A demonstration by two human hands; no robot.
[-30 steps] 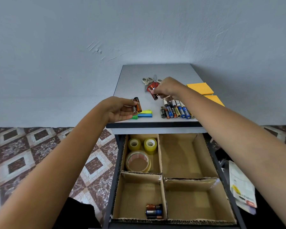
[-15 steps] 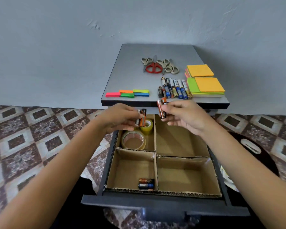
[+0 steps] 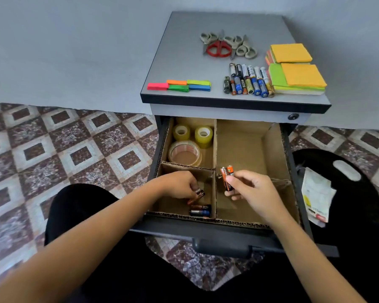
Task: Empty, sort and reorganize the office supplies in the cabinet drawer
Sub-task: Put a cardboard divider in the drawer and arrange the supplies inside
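left hand (image 3: 177, 184) with tilted batteries (image 3: 199, 194), right hand (image 3: 253, 190) with upright batteries (image 3: 227, 176)

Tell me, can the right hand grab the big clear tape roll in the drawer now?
Probably not yet: the right hand pinches two orange-and-black batteries. The big clear tape roll lies uncovered in the back-left cardboard compartment, so the path looks free once they are put down.

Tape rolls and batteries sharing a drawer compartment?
No: the tape rolls sit in the far-left compartment, while the batteries put in the drawer lie in the near-left compartment.
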